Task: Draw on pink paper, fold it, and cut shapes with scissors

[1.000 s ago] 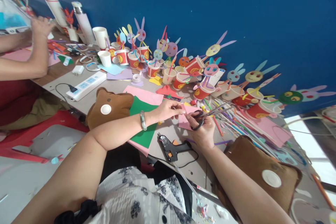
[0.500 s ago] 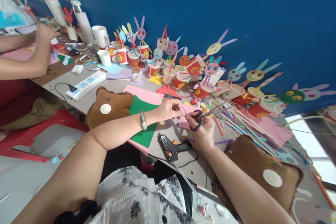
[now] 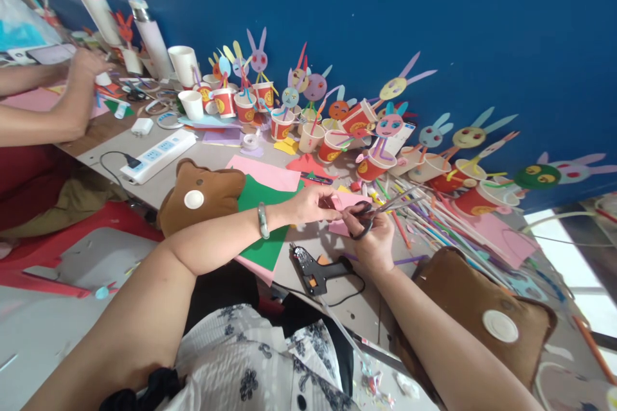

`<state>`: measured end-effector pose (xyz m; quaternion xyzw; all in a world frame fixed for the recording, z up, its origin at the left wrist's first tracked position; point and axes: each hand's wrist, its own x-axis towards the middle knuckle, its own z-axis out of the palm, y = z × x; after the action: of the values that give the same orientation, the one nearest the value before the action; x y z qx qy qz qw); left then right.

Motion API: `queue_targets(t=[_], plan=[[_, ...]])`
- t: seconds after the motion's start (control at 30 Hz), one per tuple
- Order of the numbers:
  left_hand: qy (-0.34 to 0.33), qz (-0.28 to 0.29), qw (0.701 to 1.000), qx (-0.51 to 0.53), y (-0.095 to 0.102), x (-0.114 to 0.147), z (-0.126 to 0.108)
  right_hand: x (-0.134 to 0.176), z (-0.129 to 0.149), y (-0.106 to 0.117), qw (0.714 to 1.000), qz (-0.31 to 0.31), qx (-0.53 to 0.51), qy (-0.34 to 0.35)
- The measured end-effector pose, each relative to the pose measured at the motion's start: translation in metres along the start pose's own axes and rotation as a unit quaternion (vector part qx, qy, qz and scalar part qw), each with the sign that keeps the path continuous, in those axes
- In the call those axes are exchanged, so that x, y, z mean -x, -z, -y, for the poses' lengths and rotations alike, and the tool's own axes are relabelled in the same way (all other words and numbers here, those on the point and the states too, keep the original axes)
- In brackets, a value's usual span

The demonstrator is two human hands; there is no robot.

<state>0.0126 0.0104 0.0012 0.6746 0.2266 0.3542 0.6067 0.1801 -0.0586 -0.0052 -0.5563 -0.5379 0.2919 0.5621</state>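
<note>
Grey bench, crowded with paper craft, runs along a deep-blue wall. Nearest, at the bench's edge, a black glue gun lies on its side below the hands. To its right sits a brown cushion with a white disc, partly behind the right forearm; a second brown cushion lies on the left, against a green sheet.

Above the bench, the left hand has thumb and forefinger nearly together, pinching a small pink piece — mostly hidden by the fingers. Just beside it, the right hand has its fingers curled around the black handles of the scissors, blades pointing far right. Whether its fingertips also touch the pink piece, I cannot tell. A pink sheet lies under the hands.

Farther right, coloured stems are heaped; beyond, paper cups with rabbit figures line the wall. Far left — another person's hand, its grasp unclear — is near a white flask.
</note>
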Motion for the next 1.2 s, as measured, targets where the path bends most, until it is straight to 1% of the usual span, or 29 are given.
queue_targets(t=[0.13, 0.3, 0.43, 0.67, 0.93, 1.13, 1.2], plan=[[-0.001, 0.005, 1.0, -0.001, 0.001, 0.0, 0.003, 0.0, 0.0, 0.0, 1.0, 0.0, -0.013, -0.009], [0.026, 0.022, 0.999, 0.012, 0.005, 0.0, -0.007, 0.002, 0.003, -0.001, 1.0, 0.001, -0.023, -0.012], [0.023, 0.043, 0.999, 0.007, 0.008, 0.0, -0.012, 0.002, 0.006, -0.002, 0.999, 0.002, -0.033, -0.025], [0.03, 0.072, 0.995, 0.058, 0.008, -0.001, -0.009, 0.003, 0.003, -0.002, 0.997, 0.014, -0.061, -0.04], [0.04, 0.059, 0.996, 0.055, 0.007, -0.001, -0.011, 0.003, 0.003, -0.002, 0.997, 0.015, -0.06, -0.036], [0.025, 0.061, 0.997, 0.041, 0.007, -0.002, -0.007, 0.001, -0.003, 0.0, 0.999, 0.018, -0.025, -0.016], [0.03, 0.057, 0.997, 0.04, 0.007, -0.002, -0.006, 0.001, -0.005, 0.0, 1.0, 0.016, -0.023, -0.007]])
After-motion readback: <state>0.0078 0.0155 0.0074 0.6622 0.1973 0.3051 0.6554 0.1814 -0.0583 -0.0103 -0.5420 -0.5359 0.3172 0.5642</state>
